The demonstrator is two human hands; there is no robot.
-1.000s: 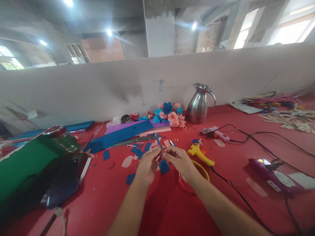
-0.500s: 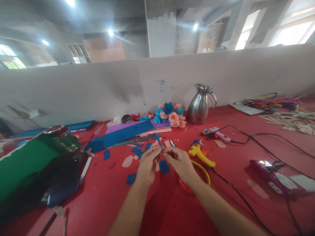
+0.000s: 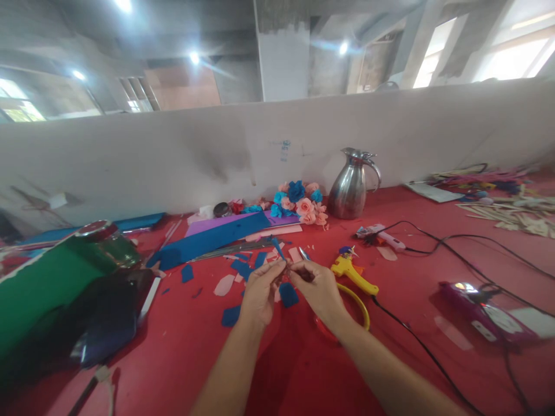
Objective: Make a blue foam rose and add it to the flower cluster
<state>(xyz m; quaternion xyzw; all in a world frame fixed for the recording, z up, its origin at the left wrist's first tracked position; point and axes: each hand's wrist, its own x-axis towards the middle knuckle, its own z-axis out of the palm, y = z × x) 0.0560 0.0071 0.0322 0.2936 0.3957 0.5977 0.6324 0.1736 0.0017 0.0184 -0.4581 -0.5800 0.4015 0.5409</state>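
Observation:
My left hand (image 3: 263, 290) and my right hand (image 3: 315, 286) meet over the middle of the red table, fingertips pinched close together. A narrow strip of blue paper (image 3: 278, 247) sticks up from the left fingertips. The right fingers are closed at its lower end; what exactly they pinch is too small to make out. Beneath and around the hands lie cut blue paper pieces (image 3: 288, 294) and pink paper pieces (image 3: 224, 285). Scissors (image 3: 304, 253), partly hidden, lie just beyond my right hand, whose wrist is over the yellow scissor-like ring handle (image 3: 363, 312).
A yellow glue gun (image 3: 354, 276) with a trailing cord lies to the right, near a power strip (image 3: 485, 318). Behind stand paper flowers (image 3: 299, 202) and a steel jug (image 3: 350, 188). At left are a blue paper sheet (image 3: 212, 238), a jar (image 3: 108, 245) and a dark phone-like object (image 3: 113, 318).
The blue strip has tilted slightly to the left. My right fingers have curled a little more; both hands stay in nearly the same place.

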